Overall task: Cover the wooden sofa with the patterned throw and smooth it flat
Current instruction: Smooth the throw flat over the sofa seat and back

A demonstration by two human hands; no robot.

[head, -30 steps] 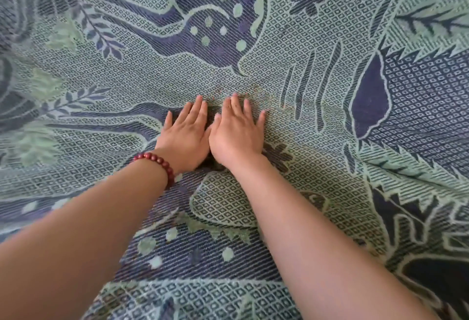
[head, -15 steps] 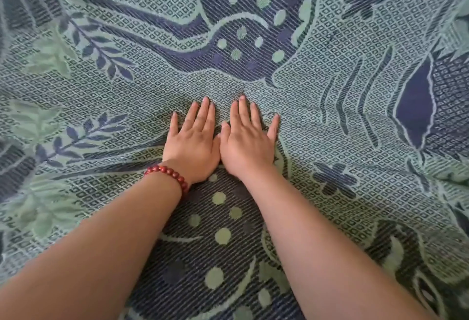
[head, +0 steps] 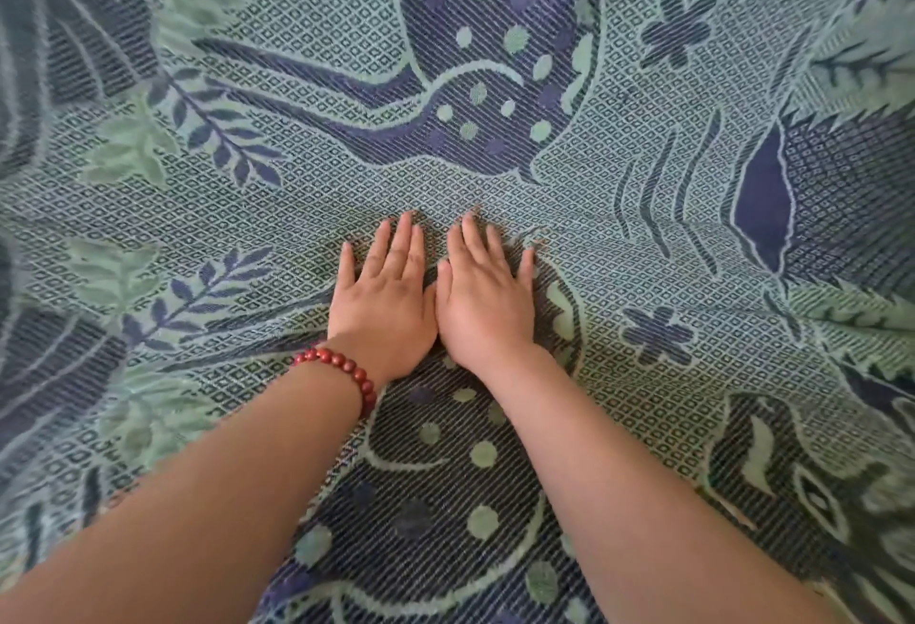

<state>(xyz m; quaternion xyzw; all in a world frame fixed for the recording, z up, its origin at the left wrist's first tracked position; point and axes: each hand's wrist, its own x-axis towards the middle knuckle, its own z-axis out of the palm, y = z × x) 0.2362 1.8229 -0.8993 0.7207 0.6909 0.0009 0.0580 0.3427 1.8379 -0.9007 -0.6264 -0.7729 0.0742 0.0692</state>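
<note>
The patterned throw (head: 643, 237) fills the entire view. It is a woven fabric in pale green and dark blue, with a small diamond grid as ground. The surface beneath it is fully covered and cannot be identified from this view. The fabric lies largely flat around the hands. Shallow folds run toward the right edge (head: 841, 316), and the outer margins are blurred.

Two bare forearms enter from the bottom edge and converge at centre: the left forearm (head: 198, 499) from the lower left, the right forearm (head: 643, 499) from the lower right.

A large dark blue dotted motif (head: 495, 93) lies beyond the hands. A second dotted motif (head: 445, 475) lies between the forearms, partly hidden by them.

The left hand (head: 383, 311) lies palm down on the throw with fingers (head: 403, 247) straight and close together, and the little finger set slightly apart. It grips nothing. The right hand (head: 487, 306) lies just beside it in the same posture, flat and fully extended, with fingers (head: 468, 247) pointing away from the person. The inner edges of the two hands touch along the thumbs.

A flower motif (head: 656, 333) lies near the right hand, and a leaf sprig (head: 208, 286) lies near the left.

A red bead bracelet (head: 341, 371) encircles the left wrist. A small pucker in the fabric (head: 537, 239) sits at the tip of the right little finger.
</note>
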